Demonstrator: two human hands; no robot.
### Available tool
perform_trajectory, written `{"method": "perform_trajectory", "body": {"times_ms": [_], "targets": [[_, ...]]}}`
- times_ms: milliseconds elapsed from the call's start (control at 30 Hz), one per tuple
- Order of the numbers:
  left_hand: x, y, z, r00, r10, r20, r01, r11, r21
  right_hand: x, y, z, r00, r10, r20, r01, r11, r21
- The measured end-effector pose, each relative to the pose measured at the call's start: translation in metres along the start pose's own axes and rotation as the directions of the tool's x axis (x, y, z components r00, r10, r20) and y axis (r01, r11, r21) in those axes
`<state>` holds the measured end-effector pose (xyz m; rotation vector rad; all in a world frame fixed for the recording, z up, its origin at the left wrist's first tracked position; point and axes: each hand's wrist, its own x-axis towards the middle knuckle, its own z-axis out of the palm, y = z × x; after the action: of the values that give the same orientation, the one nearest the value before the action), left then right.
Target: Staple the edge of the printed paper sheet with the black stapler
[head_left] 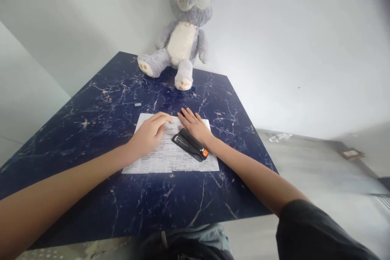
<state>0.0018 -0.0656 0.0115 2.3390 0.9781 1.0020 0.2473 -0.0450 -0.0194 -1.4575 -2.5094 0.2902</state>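
Printed paper sheets (158,161) lie on the dark blue marbled table, with a seam or overlap showing at the lower edge. My left hand (149,132) rests on their left part, fingers loosely bent toward the middle and thumb apart, holding nothing. On the upper right part my right hand (194,125) lies flat with its fingers stretched out. A black stapler (189,145) with an orange end lies aslant on the paper, just below my right hand and close to its wrist. Whether that hand touches the stapler I cannot tell.
A large grey and white plush toy (183,42) sits at the table's far edge against the wall. A small pale rectangular piece (137,105) lies beyond the paper on the left. On the floor to the right are a clear plastic item (279,137) and a brown object (352,153).
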Motion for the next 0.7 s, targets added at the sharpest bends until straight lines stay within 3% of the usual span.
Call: {"method": "perform_trajectory", "body": {"times_ms": [100,167,233,300,367,433,500,700], "targets": [[-0.003,-0.009,0.013,0.983,-0.152,0.098,0.159,0.985,-0.068,-0.013,0.000,-0.021,0.985,0.010,-0.170,0.035,0.965,0.260],[-0.002,-0.014,0.015,0.960,-0.261,0.097,0.273,0.952,-0.137,-0.031,0.000,-0.038,0.978,0.049,-0.203,0.053,0.881,0.471],[-0.001,-0.019,0.014,0.934,-0.353,0.052,0.351,0.882,-0.314,-0.054,0.003,-0.052,1.000,-0.013,0.016,-0.001,0.751,0.661],[0.002,-0.022,0.012,0.897,-0.442,0.009,0.376,0.753,-0.540,-0.076,0.008,-0.057,0.985,-0.068,0.158,-0.087,0.597,0.798],[0.004,-0.024,0.012,0.857,-0.515,-0.003,0.368,0.617,-0.695,-0.090,0.013,-0.054,0.974,-0.078,0.215,-0.158,0.452,0.878],[0.006,-0.024,0.013,0.834,-0.552,-0.010,0.359,0.555,-0.750,-0.096,0.015,-0.048,0.972,-0.056,0.227,-0.190,0.376,0.907],[0.006,-0.021,0.013,0.823,-0.567,-0.029,0.351,0.548,-0.759,-0.097,0.015,-0.044,0.975,-0.036,0.218,-0.187,0.389,0.902],[0.007,-0.019,0.015,0.825,-0.564,-0.041,0.365,0.586,-0.724,-0.099,0.009,-0.051,0.993,0.000,0.117,-0.097,0.567,0.818]]}}
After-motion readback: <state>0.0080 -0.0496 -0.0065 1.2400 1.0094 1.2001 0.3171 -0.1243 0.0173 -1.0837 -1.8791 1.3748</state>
